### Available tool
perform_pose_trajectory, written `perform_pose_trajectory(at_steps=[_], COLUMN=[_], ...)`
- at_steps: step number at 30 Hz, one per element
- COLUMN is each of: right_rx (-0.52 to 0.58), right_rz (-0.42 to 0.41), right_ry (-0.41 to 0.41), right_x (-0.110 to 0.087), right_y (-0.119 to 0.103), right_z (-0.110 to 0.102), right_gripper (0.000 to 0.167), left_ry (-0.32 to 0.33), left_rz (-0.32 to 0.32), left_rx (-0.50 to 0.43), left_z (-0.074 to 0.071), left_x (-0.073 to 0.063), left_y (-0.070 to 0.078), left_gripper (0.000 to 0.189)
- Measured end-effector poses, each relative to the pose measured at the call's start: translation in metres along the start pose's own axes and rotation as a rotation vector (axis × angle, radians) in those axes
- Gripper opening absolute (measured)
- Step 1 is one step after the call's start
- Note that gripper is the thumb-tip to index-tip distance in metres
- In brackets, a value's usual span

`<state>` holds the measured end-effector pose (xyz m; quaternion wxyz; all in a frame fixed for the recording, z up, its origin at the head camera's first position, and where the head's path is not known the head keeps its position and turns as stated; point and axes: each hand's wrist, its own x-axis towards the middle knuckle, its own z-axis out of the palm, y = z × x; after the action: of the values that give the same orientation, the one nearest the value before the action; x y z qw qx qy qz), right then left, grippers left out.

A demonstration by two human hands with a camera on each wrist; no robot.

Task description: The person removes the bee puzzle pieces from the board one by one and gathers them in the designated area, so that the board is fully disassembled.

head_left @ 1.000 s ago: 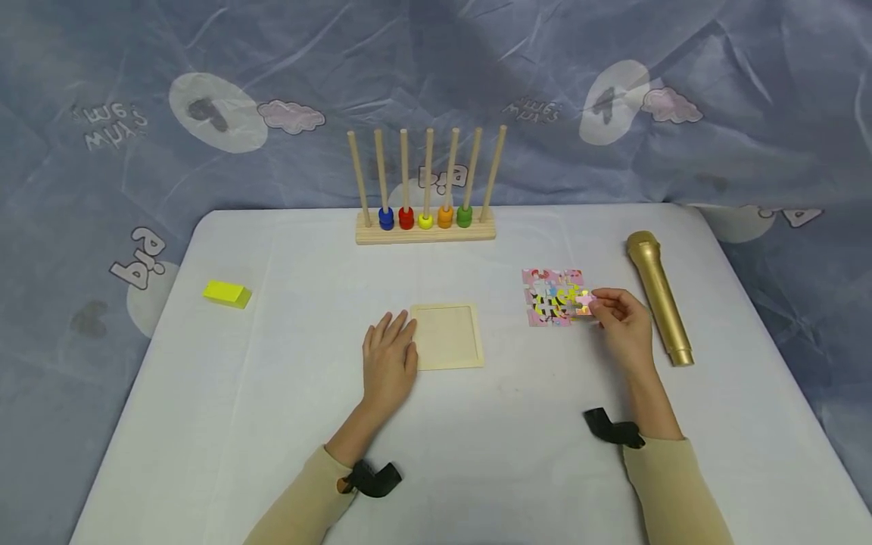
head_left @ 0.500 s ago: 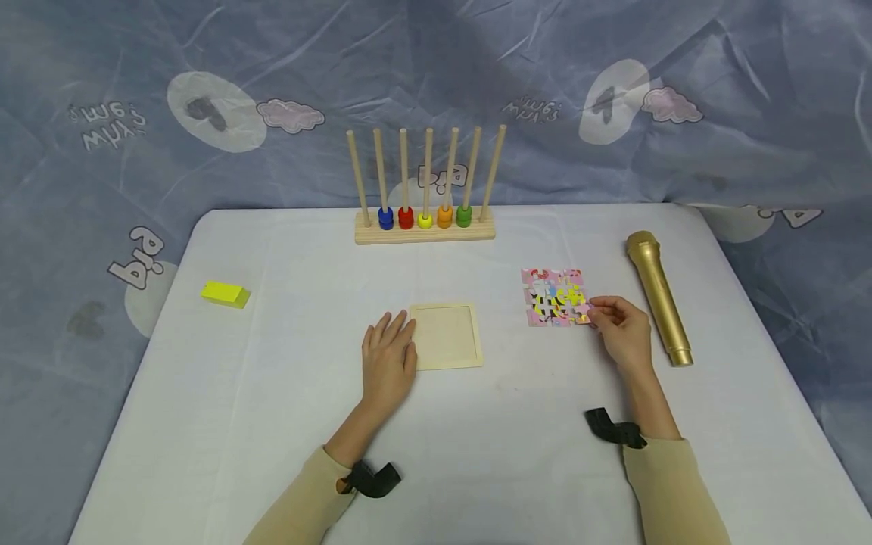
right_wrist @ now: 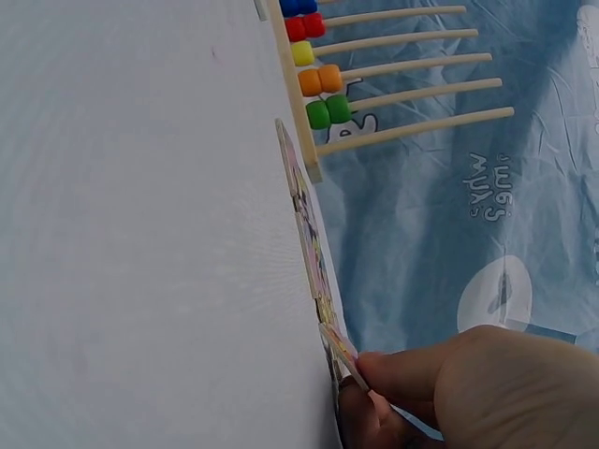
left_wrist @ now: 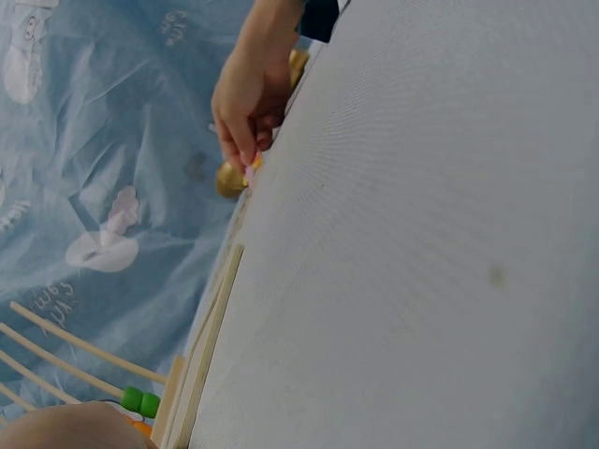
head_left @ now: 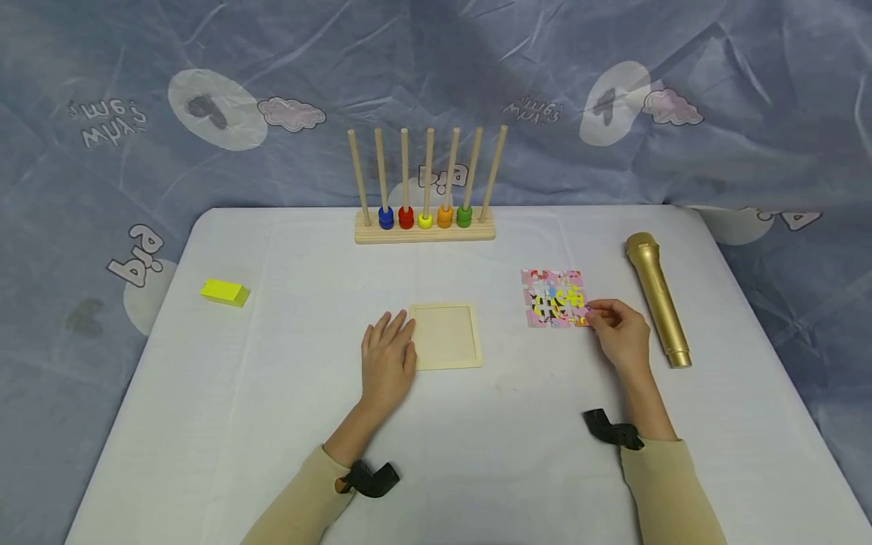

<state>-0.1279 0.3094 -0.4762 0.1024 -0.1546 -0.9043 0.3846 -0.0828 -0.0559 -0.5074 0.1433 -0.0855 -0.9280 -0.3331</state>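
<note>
My right hand [head_left: 621,333] pinches a jigsaw piece [right_wrist: 343,355] between thumb and fingers. In the right wrist view that piece is tilted, one edge raised above its neighbours. It is at the lower right corner of a small pink jigsaw puzzle [head_left: 548,297] with a yellow and black striped figure, whose other pieces lie together on the table. My left hand [head_left: 388,359] rests palm down, fingers extended, at the left edge of a shallow square wooden puzzle tray [head_left: 446,339]. Its fingertips touch or nearly touch the rim. In the left wrist view the tray's edge [left_wrist: 211,346] shows side-on.
A wooden peg stand [head_left: 425,235] with coloured beads is at the table's back edge. A gold microphone [head_left: 658,299] lies right of my right hand. Far left is a yellow block [head_left: 225,293]. The white-covered table [head_left: 477,454] meets a grey-blue printed cloth [head_left: 436,60] behind.
My right hand has drawn slightly down and left, bringing the pinched piece from over the puzzle's right side to its lower right corner. The left hand stays in place.
</note>
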Motion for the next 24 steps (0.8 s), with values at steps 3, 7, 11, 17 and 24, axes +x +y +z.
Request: perform_pose_trajectory(at_steps=[3,7,11,17,24], right_rx=[-0.037,-0.072,-0.088,-0.1,-0.117], right_rz=[-0.022,-0.051,-0.07,-0.099,-0.112], right_ry=[0.004,0.006,0.012,0.026,0.024], right_x=[-0.0005,-0.0008,-0.0005,0.0,0.0009], right_y=[0.0019,0.005,0.0062,0.0052,0.0041], right_z=[0.0005,0.0012,0.0011,0.0005,0.001], right_gripper=[0.017,0.018,0.017,0.016,0.015], left_ry=[0.002,0.009,0.015,0.016,0.011], left_rz=[0.001,0.002,0.005,0.008,0.005], left_rx=[0.001,0.002,-0.003,-0.004,-0.002], left_z=[0.0006,0.0013,0.0015,0.0014,0.0016], left_x=[-0.0002,-0.0004,-0.0005,-0.0001,0.0002], left_y=[-0.0003,-0.0004,0.0001,0.0003,-0.0003], left_gripper=[0.036,0.036,0.036,0.036,0.036])
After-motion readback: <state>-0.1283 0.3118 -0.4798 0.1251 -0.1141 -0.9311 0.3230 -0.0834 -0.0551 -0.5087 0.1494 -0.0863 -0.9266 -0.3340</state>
